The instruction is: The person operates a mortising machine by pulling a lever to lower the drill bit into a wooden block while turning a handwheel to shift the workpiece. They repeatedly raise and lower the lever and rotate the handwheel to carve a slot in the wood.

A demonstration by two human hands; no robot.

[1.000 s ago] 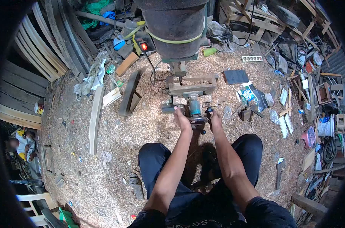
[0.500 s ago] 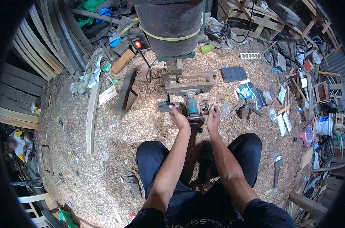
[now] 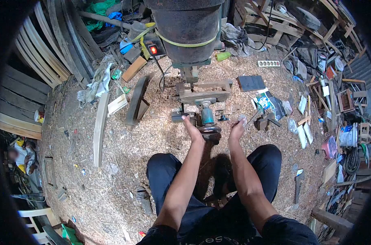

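Observation:
A dark machine with a large motor housing [image 3: 187,30] stands ahead, a yellow band around it. Beneath its bit, a wooden piece with a slot [image 3: 206,94] sits at the green vise [image 3: 207,116]. My left hand [image 3: 192,130] is at the left of the vise's handwheel [image 3: 210,129], fingers extended toward a dark block [image 3: 179,116]; whether it touches is unclear. On the other side, my right hand [image 3: 237,129] is off the small black knob [image 3: 223,117], its fingers bent together; what they hold, if anything, is too small to name.
Wood shavings cover the floor. A dark curved timber [image 3: 137,102] and a pale plank [image 3: 100,130] lie left. A black board [image 3: 251,83] and a power strip [image 3: 268,63] lie right. Another person [image 3: 25,157] is at the far left.
My right hand has moved right, away from the black knob. My left hand has stayed nearly in place. The handwheel's handle has shifted, and the whole view has moved slightly.

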